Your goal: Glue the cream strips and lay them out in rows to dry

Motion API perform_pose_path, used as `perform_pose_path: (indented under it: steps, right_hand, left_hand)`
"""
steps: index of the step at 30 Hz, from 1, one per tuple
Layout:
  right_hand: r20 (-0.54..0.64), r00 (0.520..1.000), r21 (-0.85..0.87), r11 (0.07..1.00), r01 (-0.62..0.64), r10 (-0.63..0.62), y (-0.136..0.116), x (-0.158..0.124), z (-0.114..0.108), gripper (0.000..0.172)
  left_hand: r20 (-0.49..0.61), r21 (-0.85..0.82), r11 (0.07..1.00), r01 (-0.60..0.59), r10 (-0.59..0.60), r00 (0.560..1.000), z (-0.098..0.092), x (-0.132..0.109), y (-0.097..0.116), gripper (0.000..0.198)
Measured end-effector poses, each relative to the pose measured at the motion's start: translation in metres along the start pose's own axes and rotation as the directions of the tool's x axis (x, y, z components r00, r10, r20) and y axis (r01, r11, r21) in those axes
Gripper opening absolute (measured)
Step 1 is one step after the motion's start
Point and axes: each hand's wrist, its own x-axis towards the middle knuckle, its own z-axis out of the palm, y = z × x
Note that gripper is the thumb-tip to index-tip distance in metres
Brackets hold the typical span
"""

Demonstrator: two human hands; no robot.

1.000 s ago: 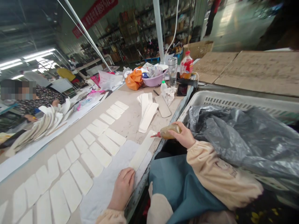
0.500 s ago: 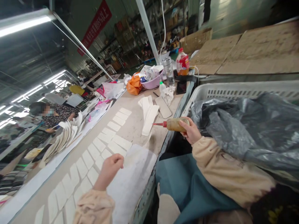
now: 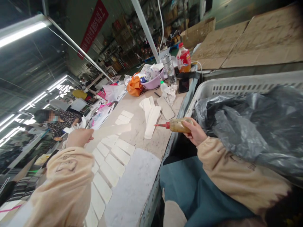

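My right hand (image 3: pixel 194 131) is wrapped round a squeeze glue bottle (image 3: pixel 178 125) of yellowish content, its red nozzle pointing left above the table. My left hand (image 3: pixel 80 137) reaches over the far side of the table, fingers closed on the end of a long pale strip (image 3: pixel 113 130), which is smeared by motion. Beneath and in front of it, small white pieces (image 3: pixel 116 161) lie in rows. A stack of longer white strips (image 3: pixel 151 121) rests just beyond the nozzle tip.
To the right stands a white plastic crate (image 3: pixel 224 86) lined with grey plastic film (image 3: pixel 246 123). A purple basin (image 3: pixel 153 82), a clear flask (image 3: pixel 169 67) and a red-labelled drink bottle (image 3: pixel 183 60) stand at the table's end. Across the table is a masked co-worker (image 3: pixel 62 123).
My left hand has moved left and away from me across the rows and now holds a long strip. My right hand and the glue bottle have stayed nearly still.
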Motion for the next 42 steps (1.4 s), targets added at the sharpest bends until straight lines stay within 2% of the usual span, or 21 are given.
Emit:
perform_pose_path:
  steps: [2,5,8,10,12,15,18,22,34,36,38,40,42]
  right_hand:
    - [0.004,1.000,0.003,1.000,-0.010,0.010,0.000,0.001,0.001,0.044]
    - [0.018,1.000,0.001,1.000,-0.024,0.024,0.001,0.001,0.001,0.044]
    - [0.032,0.999,0.000,0.999,-0.032,0.032,0.002,0.002,0.000,0.043]
    - [0.032,0.999,0.001,0.999,-0.032,0.032,0.002,0.002,-0.001,0.043]
    - [0.022,0.999,0.002,0.999,-0.036,0.036,0.001,0.001,-0.001,0.043]
    - [0.011,0.999,0.006,0.999,-0.045,0.045,0.000,0.000,0.000,0.043]
    - [0.016,0.999,0.014,0.999,-0.046,0.046,0.000,0.001,-0.001,0.042]
    - [0.024,0.999,0.018,0.999,-0.046,0.046,0.003,0.003,-0.002,0.041]
    - [0.031,0.998,0.029,0.998,-0.052,0.051,0.000,0.003,0.000,0.040]
    - [0.026,0.998,0.033,0.998,-0.052,0.051,0.000,0.003,0.000,0.040]
    - [0.029,0.998,0.036,0.998,-0.058,0.057,0.000,0.002,0.001,0.039]
    - [0.031,0.998,0.036,0.997,-0.062,0.060,0.000,0.001,0.001,0.039]
    - [0.029,0.998,0.035,0.998,-0.059,0.058,0.000,0.001,0.002,0.039]
  left_hand:
    - [0.034,0.274,0.952,-0.140,0.136,0.990,0.015,-0.019,0.020,0.022]
    - [0.054,0.412,0.883,-0.225,0.223,0.973,0.060,-0.058,0.051,0.028]
    - [0.125,0.429,0.850,-0.305,0.278,0.952,0.116,-0.092,0.073,0.028]
    - [0.155,0.402,0.846,-0.349,0.313,0.937,0.148,-0.106,0.083,0.028]
    - [0.177,0.371,0.859,-0.354,0.309,0.934,0.172,-0.113,0.089,0.029]
    - [0.217,0.326,0.895,-0.304,0.242,0.946,0.196,-0.113,0.094,0.028]
    - [0.244,0.285,0.925,-0.249,0.181,0.953,0.210,-0.108,0.096,0.027]
    - [0.240,0.267,0.938,-0.221,0.157,0.958,0.218,-0.098,0.093,0.027]
    - [0.191,0.189,0.956,-0.223,0.187,0.964,0.223,-0.081,0.074,0.031]
    - [0.148,0.176,0.960,-0.218,0.194,0.970,0.223,-0.083,0.075,0.035]
    - [0.055,0.133,0.962,-0.240,0.235,0.971,0.223,-0.086,0.080,0.034]
    - [-0.022,0.081,0.946,-0.314,0.317,0.948,0.225,-0.089,0.088,0.032]
    - [-0.029,0.052,0.917,-0.395,0.397,0.917,0.229,-0.091,0.099,0.033]
